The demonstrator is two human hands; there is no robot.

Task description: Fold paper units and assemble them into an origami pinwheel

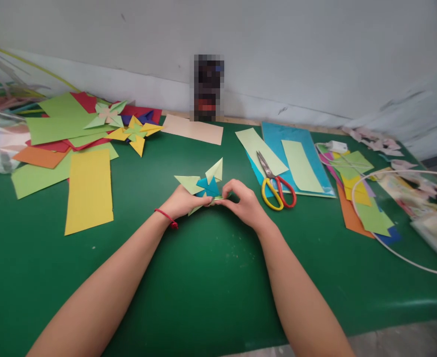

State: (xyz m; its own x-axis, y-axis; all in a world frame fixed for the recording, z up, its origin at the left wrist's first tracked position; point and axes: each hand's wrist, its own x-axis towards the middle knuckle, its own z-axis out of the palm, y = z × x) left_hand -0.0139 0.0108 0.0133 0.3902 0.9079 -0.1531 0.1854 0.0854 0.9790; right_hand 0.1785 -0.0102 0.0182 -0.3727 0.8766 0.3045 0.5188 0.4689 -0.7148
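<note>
A folded paper pinwheel [208,186] with a blue middle and pale green points is held just above the green table. My left hand [184,201], with a red cord round its wrist, grips the pinwheel from the left, thumb on top near the blue middle. From the right, my right hand [240,200] pinches a pale green part at the pinwheel's lower right edge between thumb and forefinger. My fingers hide part of that edge. Scissors [274,183] with one yellow and one red handle lie right of my right hand, blades pointing away.
Two finished paper stars, one pale green [107,115] and one yellow [138,133], lie on coloured sheets at the back left. A yellow sheet [90,191] is nearer. Pale green strips [303,166] rest on a blue pack; a white cable [357,218] loops at right.
</note>
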